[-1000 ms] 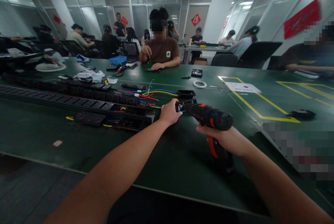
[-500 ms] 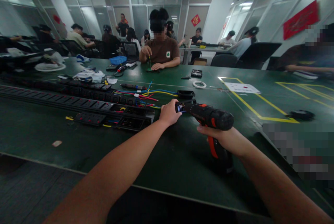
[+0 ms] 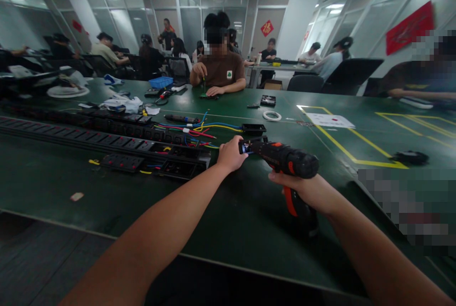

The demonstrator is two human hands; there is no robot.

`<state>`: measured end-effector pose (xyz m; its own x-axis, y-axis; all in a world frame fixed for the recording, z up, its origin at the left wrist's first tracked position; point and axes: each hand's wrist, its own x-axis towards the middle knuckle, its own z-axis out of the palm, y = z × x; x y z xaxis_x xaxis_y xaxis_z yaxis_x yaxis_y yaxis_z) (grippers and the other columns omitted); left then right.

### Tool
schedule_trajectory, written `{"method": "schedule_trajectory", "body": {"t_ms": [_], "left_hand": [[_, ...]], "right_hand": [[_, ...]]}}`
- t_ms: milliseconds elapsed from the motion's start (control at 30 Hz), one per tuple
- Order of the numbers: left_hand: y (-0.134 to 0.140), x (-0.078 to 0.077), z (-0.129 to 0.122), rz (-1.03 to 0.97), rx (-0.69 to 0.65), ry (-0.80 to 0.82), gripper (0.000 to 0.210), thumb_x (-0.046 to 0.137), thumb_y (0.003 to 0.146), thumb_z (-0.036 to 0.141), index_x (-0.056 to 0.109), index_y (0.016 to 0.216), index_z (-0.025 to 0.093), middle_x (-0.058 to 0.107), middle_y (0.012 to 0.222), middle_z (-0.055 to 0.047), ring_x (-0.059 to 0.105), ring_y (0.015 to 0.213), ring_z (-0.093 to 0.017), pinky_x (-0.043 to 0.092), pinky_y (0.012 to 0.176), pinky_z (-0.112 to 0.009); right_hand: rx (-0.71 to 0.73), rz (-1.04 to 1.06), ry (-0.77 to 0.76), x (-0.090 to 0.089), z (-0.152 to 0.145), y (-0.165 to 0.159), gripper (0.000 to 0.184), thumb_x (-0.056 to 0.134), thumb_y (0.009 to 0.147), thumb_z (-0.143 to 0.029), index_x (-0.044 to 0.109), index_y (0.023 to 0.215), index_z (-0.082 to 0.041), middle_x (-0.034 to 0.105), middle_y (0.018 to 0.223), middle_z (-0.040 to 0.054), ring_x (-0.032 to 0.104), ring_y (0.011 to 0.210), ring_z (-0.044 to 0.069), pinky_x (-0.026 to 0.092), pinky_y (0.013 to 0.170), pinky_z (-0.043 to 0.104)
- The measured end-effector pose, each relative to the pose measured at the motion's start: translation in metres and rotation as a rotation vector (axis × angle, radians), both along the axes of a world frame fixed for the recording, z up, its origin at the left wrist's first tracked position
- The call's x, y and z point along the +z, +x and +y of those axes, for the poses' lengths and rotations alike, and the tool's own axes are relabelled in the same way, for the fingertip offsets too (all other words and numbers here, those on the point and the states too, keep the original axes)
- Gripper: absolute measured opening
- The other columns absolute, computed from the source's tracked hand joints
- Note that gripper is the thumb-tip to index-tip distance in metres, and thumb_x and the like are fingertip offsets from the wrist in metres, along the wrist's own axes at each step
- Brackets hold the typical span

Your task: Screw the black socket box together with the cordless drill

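My right hand point(image 3: 306, 187) is wrapped round the grip of a black and orange cordless drill point(image 3: 285, 157), which points left. At the drill's front end, my left hand point(image 3: 231, 155) grips a small black housing point(image 3: 244, 147) with some shiny parts inside. The drill's tip meets or nearly meets this housing; the exact contact is too small to make out. Just left of my left hand lie long black power strips point(image 3: 107, 137) with rows of sockets. Blue, yellow and red wires point(image 3: 210, 127) run from them toward a black open box point(image 3: 254, 129).
On the green table point(image 3: 142, 220) lie a white ring of tape point(image 3: 271, 116), a pen-shaped screwdriver point(image 3: 181, 119), a blue basket point(image 3: 161, 82) and a paper sheet point(image 3: 331, 119) within yellow tape lines. Across from me a person point(image 3: 219, 71) works with a screwdriver. A black object point(image 3: 410, 157) lies at right.
Both hands, the drill and the housing stay almost exactly where they were. Only a very slight shift of the view shows.
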<state>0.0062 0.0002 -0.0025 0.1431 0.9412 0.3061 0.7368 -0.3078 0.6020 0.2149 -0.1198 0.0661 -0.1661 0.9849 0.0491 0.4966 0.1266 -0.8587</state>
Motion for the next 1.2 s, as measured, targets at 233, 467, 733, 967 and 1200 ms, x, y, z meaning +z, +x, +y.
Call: {"method": "schedule_trajectory", "body": {"t_ms": [233,467,733,967,1200], "left_hand": [[0.0,0.0,-0.001,-0.017,-0.009,0.002,0.049,0.078,0.084,0.028,0.054,0.127,0.028,0.072,0.129,-0.006,0.066,0.122,-0.028,0.042,0.11,-0.044],[0.0,-0.001,0.001,-0.012,-0.007,-0.003,0.049,0.079,0.084,0.028,0.054,0.127,0.028,0.072,0.128,-0.006,0.066,0.122,-0.028,0.041,0.11,-0.043],[-0.001,-0.002,0.001,-0.009,-0.009,0.007,0.049,0.078,0.084,0.028,0.054,0.127,0.026,0.072,0.128,-0.006,0.067,0.12,-0.028,0.042,0.109,-0.043],[-0.001,-0.002,0.001,-0.012,-0.011,-0.006,0.05,0.079,0.084,0.029,0.053,0.127,0.029,0.072,0.13,-0.005,0.066,0.122,-0.027,0.041,0.11,-0.043],[-0.001,-0.003,0.002,-0.015,-0.011,-0.003,0.051,0.08,0.084,0.028,0.054,0.127,0.029,0.072,0.13,-0.006,0.066,0.122,-0.028,0.041,0.109,-0.043]], "right_hand": [[0.017,-0.002,-0.009,0.01,-0.005,-0.006,0.039,0.081,0.078,-0.05,0.077,0.107,-0.025,0.077,0.097,0.0036,0.07,0.099,0.032,0.054,0.097,0.046],[0.014,0.011,-0.042,0.011,-0.005,-0.008,0.039,0.081,0.077,-0.05,0.077,0.104,-0.022,0.076,0.097,0.0051,0.069,0.096,0.03,0.053,0.093,0.046],[-0.013,0.037,-0.046,0.014,-0.008,-0.009,0.04,0.081,0.075,-0.05,0.077,0.105,-0.024,0.074,0.086,0.0025,0.07,0.089,0.03,0.055,0.088,0.044],[-0.047,0.049,-0.075,0.015,-0.008,-0.006,0.039,0.08,0.073,-0.045,0.079,0.108,-0.028,0.076,0.08,0.0017,0.072,0.085,0.03,0.057,0.08,0.043],[-0.048,0.039,-0.089,0.014,-0.006,-0.003,0.043,0.08,0.073,-0.046,0.078,0.112,-0.026,0.074,0.075,0.0011,0.07,0.071,0.027,0.057,0.073,0.04]]}}
